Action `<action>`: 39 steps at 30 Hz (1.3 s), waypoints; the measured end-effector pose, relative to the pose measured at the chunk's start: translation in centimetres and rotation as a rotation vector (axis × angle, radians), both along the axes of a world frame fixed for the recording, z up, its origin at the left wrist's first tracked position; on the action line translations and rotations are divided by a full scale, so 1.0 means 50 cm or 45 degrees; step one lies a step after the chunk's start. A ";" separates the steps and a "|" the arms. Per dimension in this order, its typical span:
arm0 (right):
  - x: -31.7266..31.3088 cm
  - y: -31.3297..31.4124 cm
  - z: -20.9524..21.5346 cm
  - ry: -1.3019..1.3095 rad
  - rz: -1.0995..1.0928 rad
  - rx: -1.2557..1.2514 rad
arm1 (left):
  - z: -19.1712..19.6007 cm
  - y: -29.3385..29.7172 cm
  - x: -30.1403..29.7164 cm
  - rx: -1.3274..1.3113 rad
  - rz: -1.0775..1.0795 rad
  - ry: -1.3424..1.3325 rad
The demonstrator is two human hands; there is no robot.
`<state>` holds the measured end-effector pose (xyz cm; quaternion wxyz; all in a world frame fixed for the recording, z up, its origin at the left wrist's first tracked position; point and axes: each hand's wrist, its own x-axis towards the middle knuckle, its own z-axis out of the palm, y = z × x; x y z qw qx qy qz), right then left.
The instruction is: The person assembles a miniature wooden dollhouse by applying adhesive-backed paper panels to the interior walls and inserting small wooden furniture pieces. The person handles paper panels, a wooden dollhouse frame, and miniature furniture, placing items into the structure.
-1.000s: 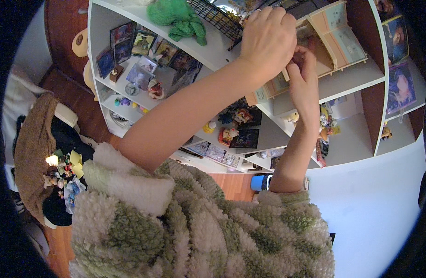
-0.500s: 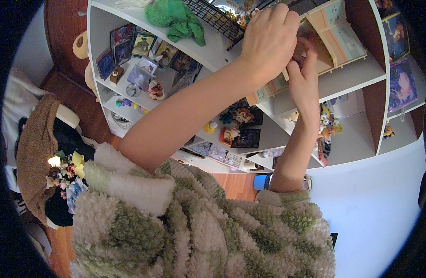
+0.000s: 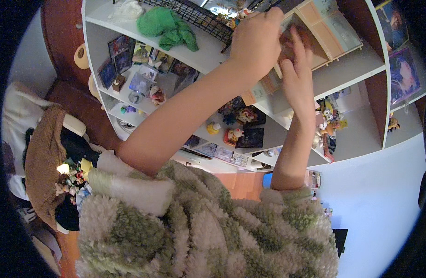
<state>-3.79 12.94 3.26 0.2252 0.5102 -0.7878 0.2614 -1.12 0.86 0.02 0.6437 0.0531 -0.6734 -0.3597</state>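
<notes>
Above the upper shelf (image 3: pixel 347 74), both hands work at a light wooden miniature box (image 3: pixel 322 39) with pale panels. My left hand (image 3: pixel 257 41) is closed at the box's near left side, its fingers curled out of sight, so whatever it grips is hidden. My right hand (image 3: pixel 297 69) reaches over the box's front edge; its fingers are stretched and apart from the thumb, slightly blurred, with nothing visible between them. To the left of my left hand lies a black wire rack (image 3: pixel 190 16) with small figurines behind it.
A crumpled green cloth (image 3: pixel 166 28) lies on the shelf at the upper left. Lower shelves hold framed pictures (image 3: pixel 122 55), a lucky cat figurine (image 3: pixel 233 135) and several small toys (image 3: pixel 328 118). A brown fleece (image 3: pixel 46 157) hangs at the left.
My right hand's fingers have straightened and spread from a more curled pose. Both hands have shifted slightly left in the view, and the shelf scene has moved a little with the head.
</notes>
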 end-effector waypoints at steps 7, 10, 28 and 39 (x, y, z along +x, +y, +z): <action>0.016 -0.010 0.003 -0.077 0.132 -0.111 | 0.002 -0.011 -0.003 -0.036 0.004 -0.027; 0.022 -0.009 0.005 0.037 0.142 -0.119 | 0.005 -0.012 0.004 -0.053 0.019 -0.085; 0.021 0.010 0.003 -0.248 -0.041 -0.192 | 0.022 -0.021 0.030 -0.155 -0.152 -0.402; 0.038 -0.020 -0.003 -0.124 -0.132 -0.279 | 0.033 -0.023 0.034 -0.304 -0.081 -0.510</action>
